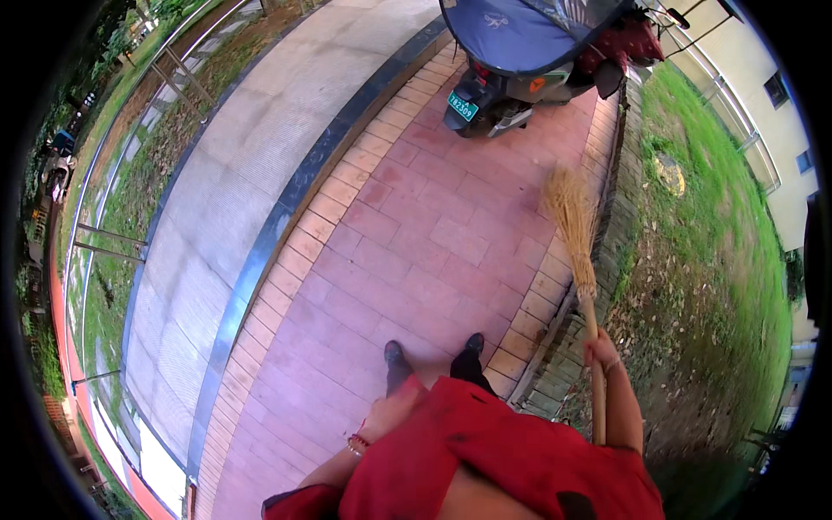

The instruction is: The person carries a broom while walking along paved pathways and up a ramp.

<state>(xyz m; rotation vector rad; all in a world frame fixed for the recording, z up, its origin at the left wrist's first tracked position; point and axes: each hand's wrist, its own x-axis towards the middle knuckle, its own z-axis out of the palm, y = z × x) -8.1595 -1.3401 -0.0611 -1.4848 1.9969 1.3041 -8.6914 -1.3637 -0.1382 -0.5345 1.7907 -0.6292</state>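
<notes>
A straw broom (572, 217) slants along the right edge of the brick path, its bristles spread at the far end. Around its pale wooden handle, my right hand (601, 349) is closed. The handle's lower end runs back beside my right arm and out of sight at the red top. My left hand (394, 412), with a beaded bracelet at the wrist, is held in front of my body against the red cloth. Its fingers are not clear enough to tell their shape.
Ahead on the path (416, 234) stands a scooter (511, 95) with a blue cover. Along the left runs a dark stone curb (260, 269) with a grey ramp and metal railings beyond. Grass and fallen leaves (685, 321) lie right of a low brick edging (624, 199).
</notes>
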